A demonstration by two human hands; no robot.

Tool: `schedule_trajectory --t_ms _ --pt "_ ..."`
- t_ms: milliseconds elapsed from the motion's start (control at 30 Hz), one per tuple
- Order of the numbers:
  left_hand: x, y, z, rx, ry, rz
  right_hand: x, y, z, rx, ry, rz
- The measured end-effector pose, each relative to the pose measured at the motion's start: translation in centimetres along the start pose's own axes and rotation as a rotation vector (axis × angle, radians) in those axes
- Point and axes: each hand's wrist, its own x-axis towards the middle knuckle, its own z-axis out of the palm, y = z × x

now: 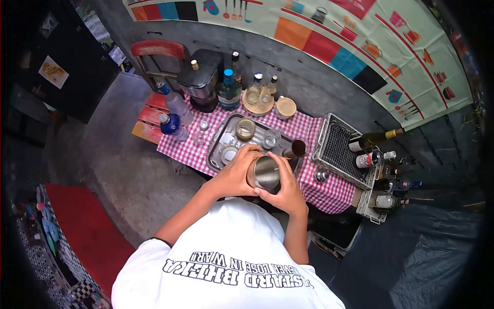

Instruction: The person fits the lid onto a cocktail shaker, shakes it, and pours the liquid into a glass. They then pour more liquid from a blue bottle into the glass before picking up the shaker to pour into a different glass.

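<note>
Both of my hands are wrapped round a metal shaker tin [267,172], held over the near edge of the tray. My left hand [237,174] grips its left side, and my right hand [286,186] closes on the right side. The tin's steel wall faces up at me; whether anything is inside cannot be made out. On the metal tray [218,147] just beyond my hands stand a glass jar [245,129] with a yellowish tint, a clear glass [270,138] and another clear glass [229,153]. A dark brown cup [295,149] is at the right, near my right hand.
A red-checked cloth [175,147] covers the table. Several bottles, including a blue-capped one [229,91], line the back beside a coffee maker [200,77]. A wire basket [339,147] and more bottles [370,158] stand right. A small metal piece [321,176] lies near it.
</note>
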Motion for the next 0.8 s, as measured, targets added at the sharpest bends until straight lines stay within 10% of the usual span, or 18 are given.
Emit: schedule_trajectory --t_ms 267,800 --pt "-4.2 -9.4 -9.0 0.009 0.108 -0.165 8.2 -1.2 7.4 -0.137 0.074 0.022" --pt "-4.7 -27.4 -6.3 0.342 0.053 -0.579 16.2 12.5 17.8 -0.432 -0.192 0.352"
